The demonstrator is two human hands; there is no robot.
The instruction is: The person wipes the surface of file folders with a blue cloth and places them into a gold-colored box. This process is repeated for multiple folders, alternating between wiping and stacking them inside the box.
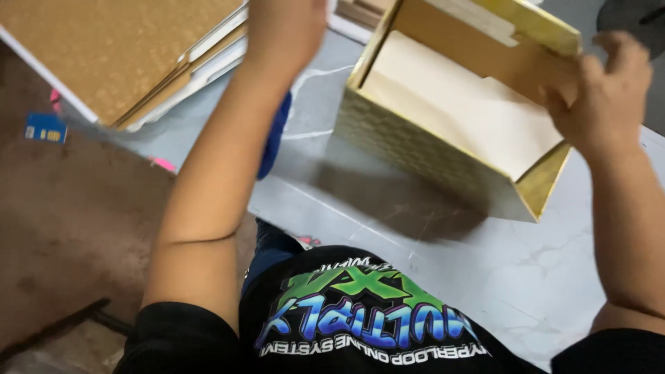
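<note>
The left hand [287,24] runs off the top edge, its fingers out of view, so what it touches cannot be told. Beyond the right hand [606,86], the gold box [422,149] loses its far wall to the same edge, while the hand's fingertips blur against the box flap. Left of the left hand, the stacked gold boards [118,55] are cropped at the frame's corner.
</note>
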